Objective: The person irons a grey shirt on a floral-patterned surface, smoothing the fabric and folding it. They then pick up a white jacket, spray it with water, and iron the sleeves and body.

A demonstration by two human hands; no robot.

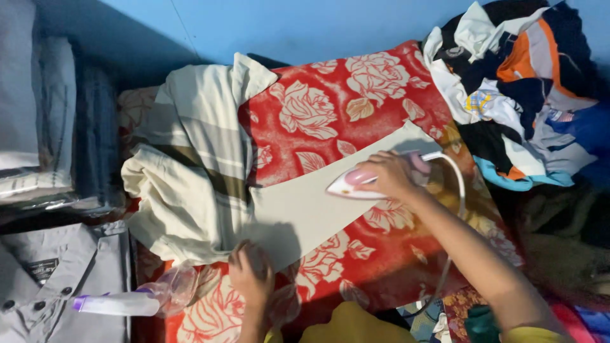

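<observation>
A cream garment with darker stripes (197, 165) lies across a red blanket with a white rose pattern (356, 95). One flat section of the garment (311, 203) stretches to the right. My right hand (391, 174) grips the handle of a pink and white clothes iron (356, 183), which rests on that flat section with its tip pointing left. My left hand (251, 273) presses down on the near edge of the cloth. The iron's white cord (459, 190) curves back past my right forearm.
A clear spray bottle with a purple cap (127, 302) lies at the lower left beside a grey buttoned shirt (57, 279). Folded clothes in plastic (44, 114) are stacked at the left. A heap of mixed clothes (515, 89) fills the upper right.
</observation>
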